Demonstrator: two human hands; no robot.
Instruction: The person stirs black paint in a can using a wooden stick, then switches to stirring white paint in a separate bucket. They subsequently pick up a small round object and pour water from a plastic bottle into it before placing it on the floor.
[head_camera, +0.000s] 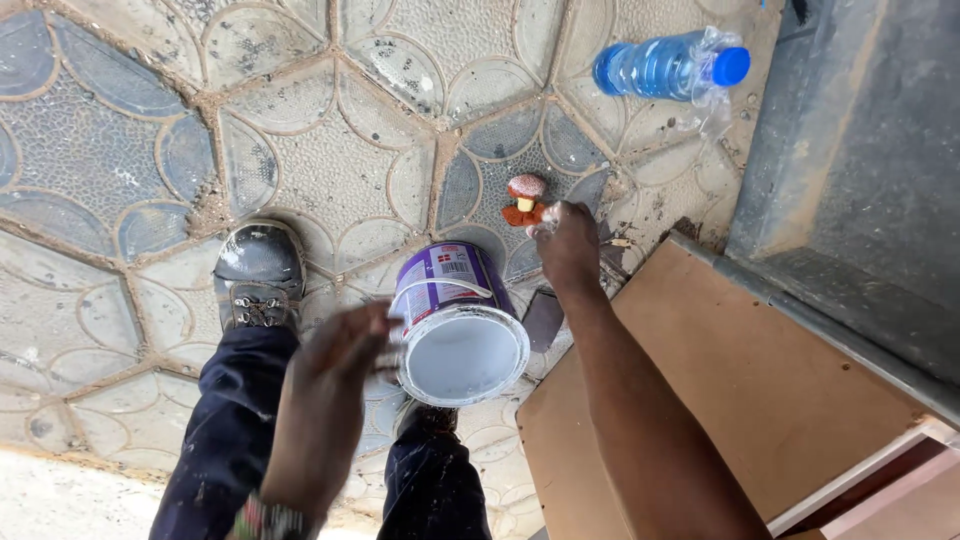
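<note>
Two hands work over a paint can (458, 325): the left hand (335, 365), blurred, fingers loosely open, touches its near-left side; the right hand (566, 243) pinches something small, unclear, beside a far mushroom-shaped knob (525, 199).

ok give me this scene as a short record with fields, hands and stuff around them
left hand: blurred, beside the paint can, contact unclear
right hand: stretched down to the floor, at a small brown and white object
paint can: purple label, lid shut, wire handle, tilted toward the camera
bottle: blue, blue cap, lying on the tiles
board: brown, flat, right of the can
floor: patterned tiles, dusty
boot: paint-flecked, left of the can
</note>
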